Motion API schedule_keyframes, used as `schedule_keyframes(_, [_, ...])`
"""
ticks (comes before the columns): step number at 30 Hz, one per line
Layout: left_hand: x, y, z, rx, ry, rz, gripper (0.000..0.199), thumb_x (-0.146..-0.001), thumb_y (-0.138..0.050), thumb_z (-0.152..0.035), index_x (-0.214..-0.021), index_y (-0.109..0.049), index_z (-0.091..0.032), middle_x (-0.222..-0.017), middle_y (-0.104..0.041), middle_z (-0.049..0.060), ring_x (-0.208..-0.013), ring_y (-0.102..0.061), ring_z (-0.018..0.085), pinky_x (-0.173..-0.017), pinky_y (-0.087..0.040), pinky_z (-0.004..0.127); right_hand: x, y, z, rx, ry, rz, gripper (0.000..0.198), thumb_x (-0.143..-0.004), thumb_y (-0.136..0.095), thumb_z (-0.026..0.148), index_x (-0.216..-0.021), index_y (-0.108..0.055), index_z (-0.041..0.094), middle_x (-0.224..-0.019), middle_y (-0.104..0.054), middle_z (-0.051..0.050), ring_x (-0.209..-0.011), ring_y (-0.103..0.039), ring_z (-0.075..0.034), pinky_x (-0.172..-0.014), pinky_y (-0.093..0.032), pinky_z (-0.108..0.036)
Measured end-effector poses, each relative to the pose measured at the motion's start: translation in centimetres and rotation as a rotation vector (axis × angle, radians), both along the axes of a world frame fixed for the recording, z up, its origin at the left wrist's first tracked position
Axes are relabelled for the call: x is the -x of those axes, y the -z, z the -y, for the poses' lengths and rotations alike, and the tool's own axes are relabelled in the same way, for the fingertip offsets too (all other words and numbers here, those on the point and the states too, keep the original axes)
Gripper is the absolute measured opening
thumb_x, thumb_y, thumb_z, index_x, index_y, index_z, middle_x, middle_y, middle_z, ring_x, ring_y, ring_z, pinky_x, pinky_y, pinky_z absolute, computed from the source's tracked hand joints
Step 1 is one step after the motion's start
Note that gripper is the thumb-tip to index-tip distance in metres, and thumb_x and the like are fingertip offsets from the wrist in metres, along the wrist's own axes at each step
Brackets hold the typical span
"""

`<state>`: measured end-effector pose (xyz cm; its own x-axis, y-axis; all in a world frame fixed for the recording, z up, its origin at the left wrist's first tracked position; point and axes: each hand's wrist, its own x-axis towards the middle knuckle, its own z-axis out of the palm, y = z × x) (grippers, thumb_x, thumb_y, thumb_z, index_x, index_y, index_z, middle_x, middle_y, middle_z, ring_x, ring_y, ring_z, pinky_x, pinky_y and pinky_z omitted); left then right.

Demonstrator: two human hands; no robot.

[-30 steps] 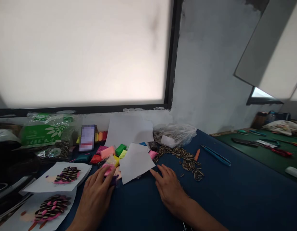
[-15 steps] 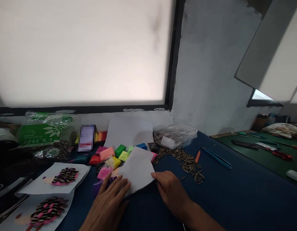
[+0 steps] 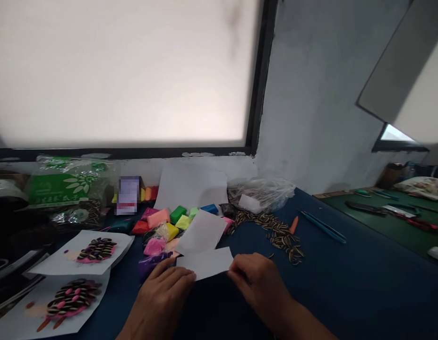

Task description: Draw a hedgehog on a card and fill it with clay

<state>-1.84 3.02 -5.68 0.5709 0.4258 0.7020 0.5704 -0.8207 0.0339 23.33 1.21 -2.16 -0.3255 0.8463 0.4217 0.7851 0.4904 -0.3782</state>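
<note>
A small white sheet of paper (image 3: 207, 261) is held just above the blue table (image 3: 346, 288) between both hands. My left hand (image 3: 162, 302) pinches its left end and my right hand (image 3: 259, 285) pinches its right end. A second white sheet (image 3: 201, 232) lies just behind it, tilted over the clay. Bright packets of modelling clay (image 3: 169, 222) in pink, orange, green, yellow, blue and purple lie behind and left of the paper. Striped sunflower seeds (image 3: 279, 231) are strewn to the right of the clay.
Two white sheets with seed-and-pink-clay figures (image 3: 94, 250) (image 3: 72, 302) lie at the left. A green seed bag (image 3: 68, 186) and a clear plastic bag (image 3: 263, 193) sit by the wall. Blue sticks (image 3: 323, 226) and an orange tool (image 3: 293, 225) lie right; a green mat (image 3: 392, 222) holds tools.
My left hand left the clay packets and moved to the paper. Both hands took hold of a small sheet and pulled it toward me, off the clay; another sheet stays behind.
</note>
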Motion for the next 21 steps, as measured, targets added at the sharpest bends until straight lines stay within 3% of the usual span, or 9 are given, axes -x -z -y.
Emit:
schedule_keyframes(5, [-0.4, 0.2, -0.1, -0.009, -0.001, 0.032, 0.029, -0.101, -0.043, 0.0, -0.096, -0.063, -0.021, -0.081, -0.077, 0.001, -0.066, -0.075, 0.018, -0.081, -0.058, 0.038, 0.3, 0.2, 0.3, -0.045, 0.001, 0.065, 0.016, -0.093, -0.067, 0.008, -0.084, -0.073, 0.019, -0.08, -0.061, -0.004, -0.073, -0.056, -0.02, -0.065, -0.036, -0.03])
schedule_keyframes(9, [-1.2, 0.5, 0.2, -0.001, -0.001, 0.049, 0.031, -0.099, -0.043, -0.001, -0.083, -0.06, -0.021, -0.07, -0.071, 0.0, -0.056, -0.068, 0.018, -0.061, -0.054, 0.03, 0.5, 0.8, 0.5, -0.115, -0.04, 0.087, 0.019, -0.089, -0.065, 0.003, -0.081, -0.07, 0.019, -0.084, -0.058, -0.004, -0.077, -0.055, -0.02, -0.067, -0.036, -0.03])
schedule_keyframes(14, [-1.8, 0.9, 0.4, 0.026, 0.009, 0.057, 0.031, -0.099, -0.044, 0.0, -0.079, -0.059, -0.02, -0.067, -0.067, 0.001, -0.053, -0.063, 0.017, -0.056, -0.05, 0.03, 0.5, 2.3, 0.2, -0.223, -0.083, 0.105, 0.023, -0.088, -0.062, -0.001, -0.08, -0.064, 0.021, -0.083, -0.06, -0.001, -0.075, -0.054, -0.018, -0.067, -0.034, -0.03])
schedule_keyframes(17, [-1.9, 0.3, 0.7, 0.059, 0.033, 0.067, 0.024, -0.103, -0.048, -0.008, -0.087, -0.062, -0.02, -0.073, -0.07, 0.001, -0.057, -0.066, 0.018, -0.058, -0.052, 0.031, 0.3, 2.7, -0.1, -0.274, -0.077, 0.156, 0.026, -0.092, -0.056, -0.001, -0.078, -0.059, 0.02, -0.081, -0.059, -0.001, -0.07, -0.052, -0.017, -0.065, -0.032, -0.03])
schedule_keyframes(21, [-1.4, -1.3, 0.8, 0.065, 0.015, 0.144, 0.016, -0.105, -0.052, -0.019, -0.116, -0.063, -0.018, -0.101, -0.074, 0.01, -0.087, -0.072, 0.026, -0.074, -0.058, 0.036, -0.2, 1.7, -0.8, -0.399, -0.038, 0.16, 0.028, -0.096, -0.048, 0.001, -0.076, -0.055, 0.02, -0.079, -0.057, -0.002, -0.067, -0.051, -0.017, -0.062, -0.032, -0.028])
